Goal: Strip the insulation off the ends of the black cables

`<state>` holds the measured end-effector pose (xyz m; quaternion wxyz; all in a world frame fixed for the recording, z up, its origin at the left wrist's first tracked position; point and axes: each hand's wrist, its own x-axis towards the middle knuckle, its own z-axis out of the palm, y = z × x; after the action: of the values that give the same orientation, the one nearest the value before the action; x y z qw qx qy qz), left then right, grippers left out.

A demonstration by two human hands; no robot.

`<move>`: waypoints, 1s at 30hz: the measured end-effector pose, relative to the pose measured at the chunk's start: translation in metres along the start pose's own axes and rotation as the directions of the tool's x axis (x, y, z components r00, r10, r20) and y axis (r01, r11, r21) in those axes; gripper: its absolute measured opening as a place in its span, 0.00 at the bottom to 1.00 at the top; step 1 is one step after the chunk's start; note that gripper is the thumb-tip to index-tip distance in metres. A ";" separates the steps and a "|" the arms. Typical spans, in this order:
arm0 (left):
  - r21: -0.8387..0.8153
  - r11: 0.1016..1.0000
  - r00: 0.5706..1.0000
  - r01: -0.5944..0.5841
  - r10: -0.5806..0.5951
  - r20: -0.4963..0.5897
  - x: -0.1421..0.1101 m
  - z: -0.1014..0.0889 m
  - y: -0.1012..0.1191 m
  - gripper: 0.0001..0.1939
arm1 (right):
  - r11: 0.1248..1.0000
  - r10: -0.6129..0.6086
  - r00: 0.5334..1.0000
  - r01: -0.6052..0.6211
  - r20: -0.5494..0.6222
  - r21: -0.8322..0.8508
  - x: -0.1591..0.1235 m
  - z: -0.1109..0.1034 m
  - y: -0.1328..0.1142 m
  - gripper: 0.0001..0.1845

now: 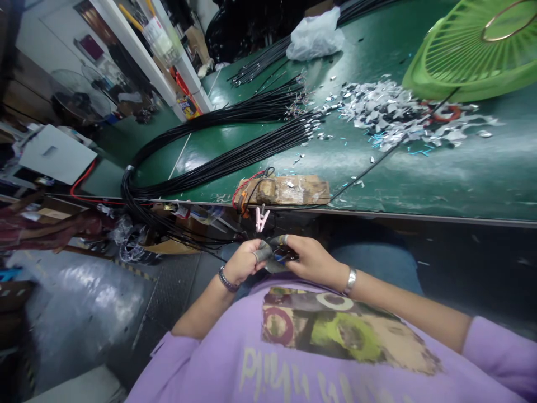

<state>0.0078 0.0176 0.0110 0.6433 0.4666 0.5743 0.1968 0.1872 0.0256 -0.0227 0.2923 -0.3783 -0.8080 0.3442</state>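
Observation:
My left hand (pixel 247 260) is closed in a pinch, with a grey covering on the thumb. A black cable (pixel 218 256) runs into it from the left. Close against it, my right hand (pixel 312 258) curls its covered fingertips around the cable's end, where dark and bluish bits show; the exact grip is partly hidden. Just beyond both hands, a pink clip (pixel 262 219) hangs at the table edge, below a worn wooden block (pixel 300 190) with red and black wires around it.
On the green table (pixel 419 184) a looped bundle of black cables (pixel 235 159) bends over the left edge. Foil scraps (pixel 381 112) lie in a heap beside a green fan (pixel 482 56). Farther back are a clear plastic bag (pixel 314 36) and a white post (pixel 155 56).

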 end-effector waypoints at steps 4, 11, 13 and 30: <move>0.009 1.000 1.000 0.021 -0.021 0.015 0.001 0.000 0.000 0.21 | 0.999 -0.008 1.000 0.009 0.024 -0.042 0.001 0.000 0.003 0.10; -0.004 1.000 0.998 0.021 -0.020 0.067 0.000 -0.002 -0.001 0.22 | 0.976 -0.054 0.999 0.054 0.002 -0.212 -0.001 0.003 0.003 0.10; 0.004 1.000 0.996 0.028 -0.028 0.082 0.000 -0.002 0.000 0.21 | 0.972 -0.082 0.997 0.082 0.006 -0.221 -0.002 0.002 0.003 0.09; 0.901 0.320 0.690 -0.292 0.723 -0.033 -0.003 0.003 -0.037 0.07 | 0.350 0.392 0.853 -0.484 0.344 0.802 0.002 0.005 -0.001 0.20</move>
<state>-0.0001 -0.0035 -0.0181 0.0850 0.8189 0.5355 0.1881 0.1819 0.0249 -0.0240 0.3016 -0.3630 -0.4016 0.7848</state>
